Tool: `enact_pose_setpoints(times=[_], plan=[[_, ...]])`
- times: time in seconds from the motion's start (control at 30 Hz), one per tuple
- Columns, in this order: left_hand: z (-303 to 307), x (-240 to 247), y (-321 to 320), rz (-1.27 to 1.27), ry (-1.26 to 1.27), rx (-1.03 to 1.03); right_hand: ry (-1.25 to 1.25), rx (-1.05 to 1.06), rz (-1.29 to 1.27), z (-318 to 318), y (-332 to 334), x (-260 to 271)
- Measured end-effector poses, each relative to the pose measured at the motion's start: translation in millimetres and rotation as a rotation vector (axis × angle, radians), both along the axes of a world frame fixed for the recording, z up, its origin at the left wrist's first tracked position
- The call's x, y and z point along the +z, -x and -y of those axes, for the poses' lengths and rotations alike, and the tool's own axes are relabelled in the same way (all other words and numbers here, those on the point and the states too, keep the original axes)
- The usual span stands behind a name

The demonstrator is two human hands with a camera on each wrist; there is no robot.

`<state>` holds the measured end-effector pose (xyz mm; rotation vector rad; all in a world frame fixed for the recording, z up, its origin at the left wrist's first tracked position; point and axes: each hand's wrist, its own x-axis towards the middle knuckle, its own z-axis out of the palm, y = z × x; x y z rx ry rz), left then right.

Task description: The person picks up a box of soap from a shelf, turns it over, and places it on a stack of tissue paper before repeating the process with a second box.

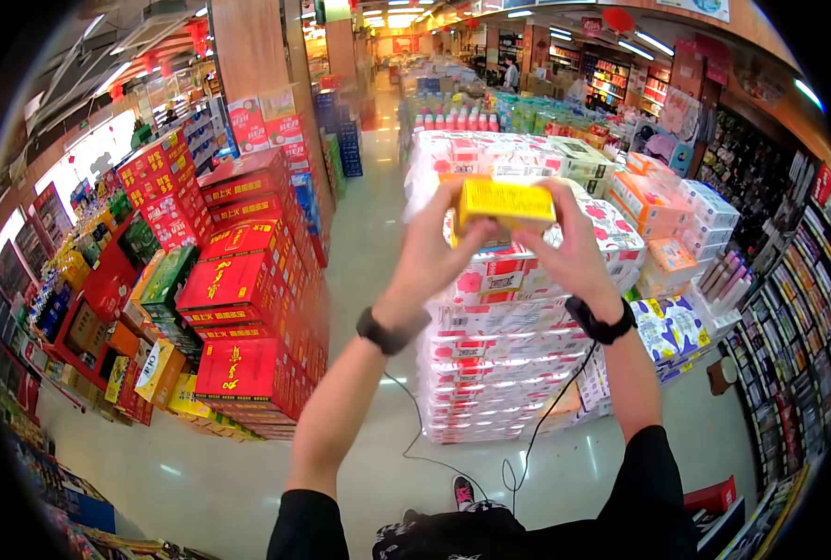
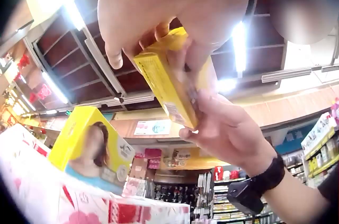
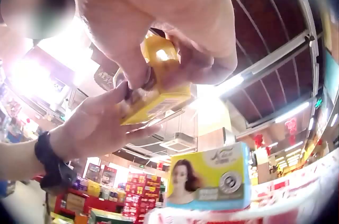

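Observation:
Both hands hold up a small yellow box (image 1: pixel 509 200) above a tall stack of white and pink packs (image 1: pixel 499 322). The left hand (image 1: pixel 437 245) grips its left end, the right hand (image 1: pixel 574 245) its right end, fingers behind and thumbs on the near side. In the left wrist view the yellow box (image 2: pixel 167 83) is tilted between the left hand (image 2: pixel 175 7) and the right hand (image 2: pixel 228 128). A second yellow box (image 2: pixel 92 150) with a picture of a woman stands on the packs; it shows in the right wrist view too, as a yellow and blue box (image 3: pixel 209 177).
Red cartons (image 1: pixel 238 280) are piled on the left across an aisle (image 1: pixel 364 224). Orange packs (image 1: pixel 653 201) and a magazine rack (image 1: pixel 798 345) stand on the right. Black cables (image 1: pixel 537 439) hang near the body.

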<state>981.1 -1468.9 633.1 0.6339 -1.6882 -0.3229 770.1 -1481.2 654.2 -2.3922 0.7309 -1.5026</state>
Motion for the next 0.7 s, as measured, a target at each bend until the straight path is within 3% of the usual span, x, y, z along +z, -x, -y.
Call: enact_pose_setpoints(times=[0.17, 0.2, 0.3, 0.47, 0.6, 0.7], plan=[[60.3, 25.1, 7.9, -0.036, 0.166, 0.111, -0.115, 0.043, 0.051, 60.6, -1.3, 23.2], [62.7, 29.3, 8.0, -0.03, 0.041, 0.069, -0.067, 0.037, 0.033, 71.1, -2.9, 25.1], [90.2, 21.9, 9.4, -0.058, 0.122, 0.113, -0.043, 0.125, 0.084, 105.6, -10.3, 16.2], [111.5, -8.3, 1.6, -0.023, -0.041, 0.108, -0.169, 0.088, 0.019, 136.0, -16.6, -9.7], [107.6, -17.8, -3.0, -0.229, -0.353, -0.12, -0.29, 0.092, -0.055, 138.9, -15.1, -24.1], [111.8, -27.1, -14.2, -0.156, -0.401, -0.079, -0.364, 0.157, -0.09, 141.6, -13.9, -31.5]])
